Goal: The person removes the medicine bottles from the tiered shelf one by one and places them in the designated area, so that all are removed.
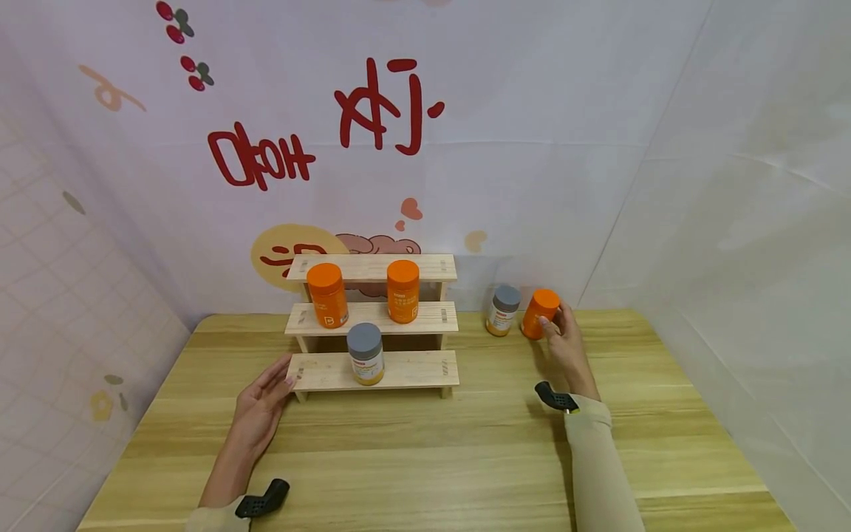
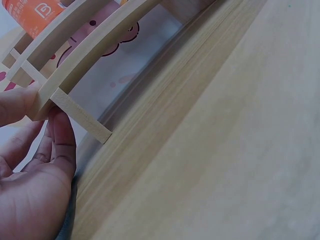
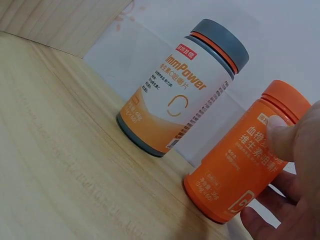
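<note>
My left hand (image 1: 261, 408) pinches the left end of the lowest step of a three-step wooden rack (image 1: 425, 373). In the left wrist view the thumb lies over that step's end and the fingers (image 2: 62, 142) curl beneath. My right hand (image 1: 565, 341) holds an orange supplement bottle (image 1: 541, 314), thumb on the label side and fingers behind, its base close to the table. Just left of it stands a grey-capped supplement bottle (image 3: 180, 90), upright and apart from the hand. On the rack, two orange bottles (image 1: 327, 295) stand on the middle step and a grey-capped bottle (image 1: 366, 355) on the lowest.
The wood-grain table (image 1: 399, 458) meets a white printed backdrop (image 1: 532, 111) behind the rack. Cloth walls (image 1: 744, 258) rise at both sides. The rack's top step (image 1: 372, 267) is at the back, against the backdrop.
</note>
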Action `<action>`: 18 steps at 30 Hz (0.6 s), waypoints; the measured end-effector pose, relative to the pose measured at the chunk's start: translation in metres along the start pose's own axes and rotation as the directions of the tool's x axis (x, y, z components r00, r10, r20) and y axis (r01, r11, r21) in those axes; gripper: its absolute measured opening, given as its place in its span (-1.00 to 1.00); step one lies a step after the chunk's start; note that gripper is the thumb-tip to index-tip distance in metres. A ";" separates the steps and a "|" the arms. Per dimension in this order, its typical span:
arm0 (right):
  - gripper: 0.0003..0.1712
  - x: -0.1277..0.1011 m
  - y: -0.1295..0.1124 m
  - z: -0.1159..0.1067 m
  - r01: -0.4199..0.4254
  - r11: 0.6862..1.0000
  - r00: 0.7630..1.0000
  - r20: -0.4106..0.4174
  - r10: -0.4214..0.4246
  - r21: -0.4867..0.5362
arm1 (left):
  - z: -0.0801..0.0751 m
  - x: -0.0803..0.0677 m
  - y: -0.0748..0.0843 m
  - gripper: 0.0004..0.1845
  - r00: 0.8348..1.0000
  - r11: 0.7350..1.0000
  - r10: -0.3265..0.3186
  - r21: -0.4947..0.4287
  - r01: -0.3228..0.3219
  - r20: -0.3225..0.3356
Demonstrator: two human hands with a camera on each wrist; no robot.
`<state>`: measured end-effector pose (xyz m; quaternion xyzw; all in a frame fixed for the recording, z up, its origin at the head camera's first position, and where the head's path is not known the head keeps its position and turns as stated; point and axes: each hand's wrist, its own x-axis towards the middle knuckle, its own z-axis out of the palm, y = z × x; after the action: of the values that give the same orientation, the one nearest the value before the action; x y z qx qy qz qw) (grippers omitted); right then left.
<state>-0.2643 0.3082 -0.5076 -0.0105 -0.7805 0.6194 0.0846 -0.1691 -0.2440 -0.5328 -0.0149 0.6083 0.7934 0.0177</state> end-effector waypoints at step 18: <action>-0.02 0.002 -0.023 -0.004 0.025 0.998 0.997 -0.072 -0.030 -0.060 | -0.001 -0.001 0.000 -0.26 1.000 1.000 0.005 0.004 -0.005 0.009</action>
<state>-0.2633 0.3066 -0.4844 -0.0247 -0.7950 0.5939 0.1211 -0.1685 -0.2445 -0.5332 -0.0100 0.6099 0.7922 0.0185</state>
